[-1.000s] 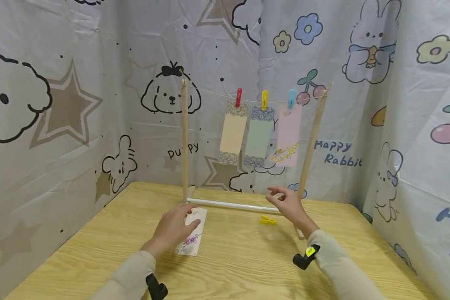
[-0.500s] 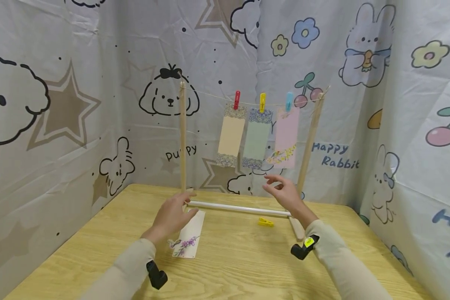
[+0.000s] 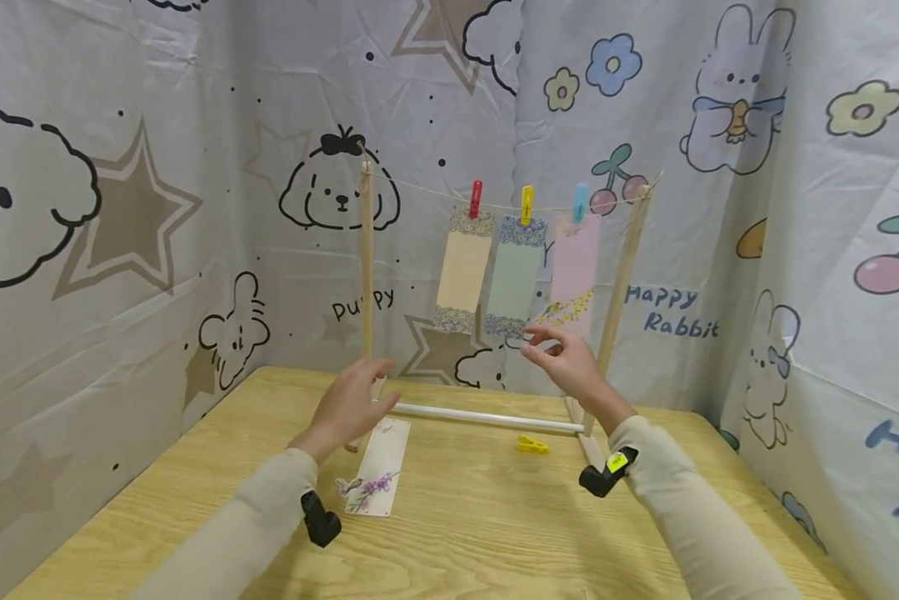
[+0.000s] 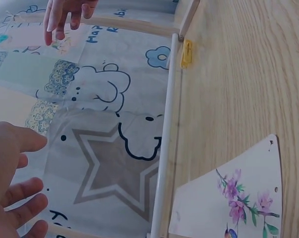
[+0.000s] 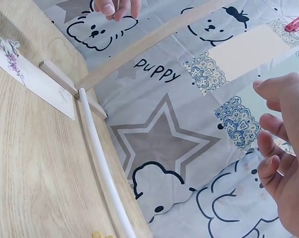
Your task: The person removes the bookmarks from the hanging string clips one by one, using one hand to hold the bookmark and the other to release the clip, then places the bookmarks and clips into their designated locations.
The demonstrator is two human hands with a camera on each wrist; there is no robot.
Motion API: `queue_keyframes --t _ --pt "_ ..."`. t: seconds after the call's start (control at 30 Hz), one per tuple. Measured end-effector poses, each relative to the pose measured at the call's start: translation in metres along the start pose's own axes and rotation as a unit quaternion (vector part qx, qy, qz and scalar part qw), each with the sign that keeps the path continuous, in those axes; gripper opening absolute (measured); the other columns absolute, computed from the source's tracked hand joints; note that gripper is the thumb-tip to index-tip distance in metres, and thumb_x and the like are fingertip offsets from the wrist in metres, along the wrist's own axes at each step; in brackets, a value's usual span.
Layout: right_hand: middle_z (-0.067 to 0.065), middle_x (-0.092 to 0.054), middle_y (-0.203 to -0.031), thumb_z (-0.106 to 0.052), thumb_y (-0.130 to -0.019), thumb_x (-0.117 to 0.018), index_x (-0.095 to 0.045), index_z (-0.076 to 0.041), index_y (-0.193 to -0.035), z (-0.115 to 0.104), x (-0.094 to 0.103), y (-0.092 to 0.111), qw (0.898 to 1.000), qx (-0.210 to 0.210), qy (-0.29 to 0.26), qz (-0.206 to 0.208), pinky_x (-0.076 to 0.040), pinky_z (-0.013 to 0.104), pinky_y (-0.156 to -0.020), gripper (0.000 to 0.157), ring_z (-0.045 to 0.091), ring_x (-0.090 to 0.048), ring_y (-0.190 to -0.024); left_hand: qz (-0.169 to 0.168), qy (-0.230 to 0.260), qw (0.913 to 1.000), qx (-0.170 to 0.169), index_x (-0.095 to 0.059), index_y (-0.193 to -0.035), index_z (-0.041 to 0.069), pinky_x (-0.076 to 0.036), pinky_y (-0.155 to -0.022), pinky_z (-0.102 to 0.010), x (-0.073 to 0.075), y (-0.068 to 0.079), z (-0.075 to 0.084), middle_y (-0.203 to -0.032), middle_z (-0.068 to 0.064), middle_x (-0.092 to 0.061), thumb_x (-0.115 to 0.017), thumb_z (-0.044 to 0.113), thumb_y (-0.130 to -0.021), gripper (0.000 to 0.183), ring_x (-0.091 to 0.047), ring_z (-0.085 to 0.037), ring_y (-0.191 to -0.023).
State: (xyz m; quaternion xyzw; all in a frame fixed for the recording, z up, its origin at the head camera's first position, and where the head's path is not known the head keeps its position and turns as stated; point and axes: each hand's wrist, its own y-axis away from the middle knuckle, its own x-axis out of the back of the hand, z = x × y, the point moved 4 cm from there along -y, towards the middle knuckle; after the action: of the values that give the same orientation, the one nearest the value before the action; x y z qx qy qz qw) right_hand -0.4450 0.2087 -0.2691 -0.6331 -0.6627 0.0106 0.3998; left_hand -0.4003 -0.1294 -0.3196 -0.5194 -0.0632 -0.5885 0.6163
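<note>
Seeing printed fabric (image 3: 172,358) hanging behind wooden frame (image 3: 367,275), w/ wood table (image 3: 486,525) spreading under it. Noting white rod (image 3: 486,414) running low betw. frame's posts, plus string (image 3: 412,184) stretching across frame's top. Hovering w/ L hand (image 3: 347,404) just in front of frame's L post, approx. low on it, w/ thumb & fingers relaxed and apart, gripping nothing. Hovering likewise w/ R hand (image 3: 572,367) near frame's R post, w/ fingers loosely bent, pinching nothing. Seeing beige card (image 3: 461,271), green card (image 3: 514,275) & pink card (image 3: 575,262) hanging, L to R, betw. frame's posts. Spotting white card (image 3: 377,471) w/ purple blossoms lying flat in front of frame's L foot. Seeing red clip (image 3: 476,198), yellow clip (image 3: 526,204) & blue clip (image 3: 580,202) gripping those hanging cards, resp., at frame's string. Spotting loose yellow clip (image 3: 532,444) lying in front of frame's rod, nearer R foot.
</note>
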Motion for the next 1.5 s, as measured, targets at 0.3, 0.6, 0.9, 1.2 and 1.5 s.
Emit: queue_keyframes --t 0.3,0.6,0.9,1.2,1.5 --pt "0.014 -0.062 -0.116 -0.021 -0.103 -0.068 -0.061 -0.002 -0.140 -0.009 0.004 -0.005 1.000 0.002 -0.023 0.000 -0.050 0.032 -0.072 0.042 0.020 -0.063 -0.082 -0.001 0.038 0.9992 0.009 -0.059 -0.141 0.007 -0.052 -0.094 -0.053 0.002 -0.014 0.003 -0.122 -0.015 -0.064 -0.074 0.023 -0.097 0.049 -0.063 -0.035 -0.112" --pt "0.016 -0.056 -0.121 -0.020 -0.105 -0.065 -0.056 0.000 -0.145 -0.024 0.013 -0.007 0.997 -0.004 -0.074 0.009 -0.043 0.026 -0.062 0.045 0.012 -0.054 -0.073 0.005 0.071 0.9974 0.007 -0.061 -0.139 0.006 -0.052 -0.091 -0.052 0.006 -0.028 0.006 -0.117 -0.014 -0.065 -0.075 0.021 -0.097 0.046 -0.062 -0.034 -0.109" --pt "0.011 -0.059 -0.113 -0.023 -0.104 -0.067 -0.061 -0.004 -0.142 -0.029 0.022 -0.016 0.998 0.020 -0.024 0.057 -0.040 0.028 -0.056 0.043 0.020 -0.053 -0.069 -0.004 0.088 0.9959 0.017 -0.058 -0.141 0.006 -0.050 -0.094 -0.051 0.005 -0.043 0.013 -0.121 -0.015 -0.062 -0.073 0.022 -0.099 0.048 -0.059 -0.034 -0.113" --pt "0.011 -0.061 -0.113 -0.024 -0.102 -0.069 -0.062 -0.005 -0.141 -0.039 0.028 -0.020 0.997 0.033 -0.001 0.068 -0.039 0.028 -0.054 0.044 0.021 -0.053 -0.068 -0.001 0.117 0.9924 0.040 -0.055 -0.143 0.007 -0.050 -0.095 -0.050 0.007 -0.058 0.014 -0.122 -0.015 -0.061 -0.072 0.019 -0.097 0.051 -0.057 -0.034 -0.115" --pt "0.011 -0.061 -0.117 -0.027 -0.103 -0.068 -0.057 -0.008 -0.147 -0.049 0.020 -0.034 0.999 0.033 -0.008 0.041 -0.044 0.034 -0.065 0.049 0.027 -0.059 -0.081 0.012 0.131 0.9897 0.056 -0.041 -0.154 0.008 -0.051 -0.097 -0.052 0.009 -0.062 0.011 -0.137 -0.019 -0.052 -0.073 0.020 -0.097 0.067 -0.054 -0.036 -0.123"
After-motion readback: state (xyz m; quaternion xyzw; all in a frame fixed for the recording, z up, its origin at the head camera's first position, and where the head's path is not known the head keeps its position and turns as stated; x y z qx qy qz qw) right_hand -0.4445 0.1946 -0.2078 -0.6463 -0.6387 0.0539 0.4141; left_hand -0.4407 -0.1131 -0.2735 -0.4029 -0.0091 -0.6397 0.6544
